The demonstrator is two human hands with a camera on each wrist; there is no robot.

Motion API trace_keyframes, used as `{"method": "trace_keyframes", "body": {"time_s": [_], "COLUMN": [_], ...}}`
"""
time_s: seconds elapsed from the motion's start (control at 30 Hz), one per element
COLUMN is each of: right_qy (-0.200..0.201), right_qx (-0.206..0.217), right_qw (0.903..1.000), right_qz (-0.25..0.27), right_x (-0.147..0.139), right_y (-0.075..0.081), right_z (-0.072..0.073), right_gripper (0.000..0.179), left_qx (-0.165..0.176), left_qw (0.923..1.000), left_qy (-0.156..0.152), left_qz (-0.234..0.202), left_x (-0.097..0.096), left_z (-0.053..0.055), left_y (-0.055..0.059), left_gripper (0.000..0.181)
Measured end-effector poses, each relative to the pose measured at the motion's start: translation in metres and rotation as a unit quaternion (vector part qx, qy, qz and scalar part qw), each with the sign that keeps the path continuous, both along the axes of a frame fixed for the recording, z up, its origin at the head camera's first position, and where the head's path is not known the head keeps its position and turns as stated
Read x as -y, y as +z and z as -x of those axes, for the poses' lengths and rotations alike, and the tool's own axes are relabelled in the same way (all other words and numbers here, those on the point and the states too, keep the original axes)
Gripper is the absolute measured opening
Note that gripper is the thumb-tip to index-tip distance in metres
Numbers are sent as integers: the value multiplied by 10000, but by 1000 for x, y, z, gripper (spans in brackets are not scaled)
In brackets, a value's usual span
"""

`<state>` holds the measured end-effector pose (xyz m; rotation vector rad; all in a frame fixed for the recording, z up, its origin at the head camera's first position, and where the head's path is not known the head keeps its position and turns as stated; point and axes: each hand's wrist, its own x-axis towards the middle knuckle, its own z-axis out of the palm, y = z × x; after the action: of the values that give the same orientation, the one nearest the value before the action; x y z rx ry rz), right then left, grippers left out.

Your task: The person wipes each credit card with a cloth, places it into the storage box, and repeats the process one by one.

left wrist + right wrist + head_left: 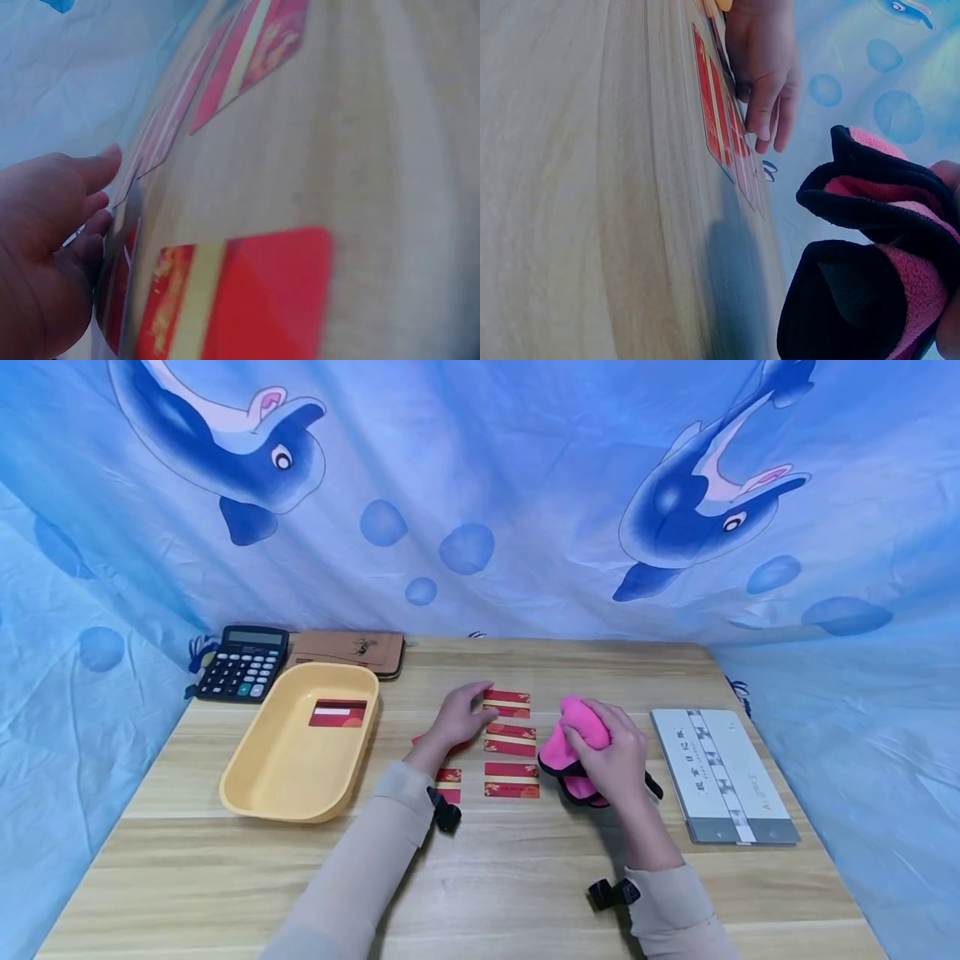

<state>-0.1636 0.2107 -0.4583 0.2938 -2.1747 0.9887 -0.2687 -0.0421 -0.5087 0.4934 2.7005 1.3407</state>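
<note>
Head view showed us the right hand (618,752) with its fingers curled firmly round a bunched pink cloth (557,749), held just off the desk (510,877) and to the right of a column of three red cards (510,747). The left hand (456,718) had its thumb and fingers loosely apart at the left end of the top card (512,697); whether they touched it we could not quite tell, as the left wrist view caught them at a poor angle, but nothing seemed gripped there. Another card (337,713) lay inside the yellow tray (300,760).

For careful work here, we judged, the left fingers needed to pin a card by its very edge and leave its face bare. The cloth wanted a flat, smooth pad beneath the fingers, with the black trim (840,206) turned away from the card. Light strokes leading away from the pinned edge seemed best to us, since such thin cards could slide, and a loose fold could have nudged the neighbouring one.
</note>
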Motion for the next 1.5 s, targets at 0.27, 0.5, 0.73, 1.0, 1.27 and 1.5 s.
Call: {"method": "trace_keyframes", "body": {"time_s": [0.27, 0.5, 0.73, 1.0, 1.27, 1.5], "right_qy": [174, 293, 333, 298, 338, 359], "right_qx": [15, 103, 212, 233, 257, 252], "right_qw": [9998, 9995, 9992, 9993, 9991, 9990], "right_qz": [-40, -3, 59, 48, 67, 65], "right_x": [-3, -6, -7, -7, -5, -3], "right_y": [2, 1, -1, -1, 1, 4], "right_z": [0, 1, 0, 0, 0, 1], "right_gripper": [46, 46, 48, 48, 47, 46], "left_qx": [-208, 116, 53, 191, 775, 1555], "left_qw": [9970, 9974, 9992, 9948, 9720, 9167], "left_qy": [-68, 181, 268, 369, 1107, 1533], "left_qz": [747, 682, 276, -927, -1924, -3346], "left_x": [-6, -11, -9, -1, 3, 3], "left_z": [6, 11, 10, 7, 5, -4], "left_y": [4, 7, 9, -2, -1, 9], "left_gripper": [56, 58, 58, 55, 39, 32]}}
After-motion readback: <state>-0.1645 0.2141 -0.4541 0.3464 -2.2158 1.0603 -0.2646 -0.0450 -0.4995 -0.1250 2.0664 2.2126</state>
